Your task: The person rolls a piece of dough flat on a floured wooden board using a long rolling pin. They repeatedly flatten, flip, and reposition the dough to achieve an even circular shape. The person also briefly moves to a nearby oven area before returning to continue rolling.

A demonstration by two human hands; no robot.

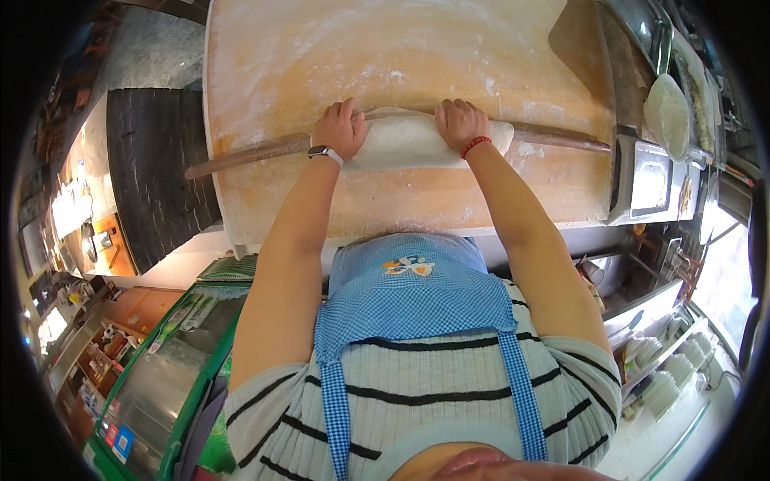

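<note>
A long wooden rolling pin [258, 151] lies crosswise on a floury wooden board [409, 198], its left end reaching past the board's edge. Pale dough [403, 144] lies along the middle of the pin and seems partly wrapped around it; how many layers there are, I cannot tell. My left hand [341, 127], with a watch at the wrist, curls over the pin at the dough's left end. Nearer the right end, my right hand [462, 123], wearing a red bead bracelet, presses over pin and dough with bent fingers. Both palms are hidden.
A dark, worn board [159, 174] adjoins on the left. To the right are a white scoop-like vessel [666, 117] and a metal-topped unit [651, 180]. A green-framed cabinet [162, 361] stands behind me at left, with stacked white dishes [662, 388] at right.
</note>
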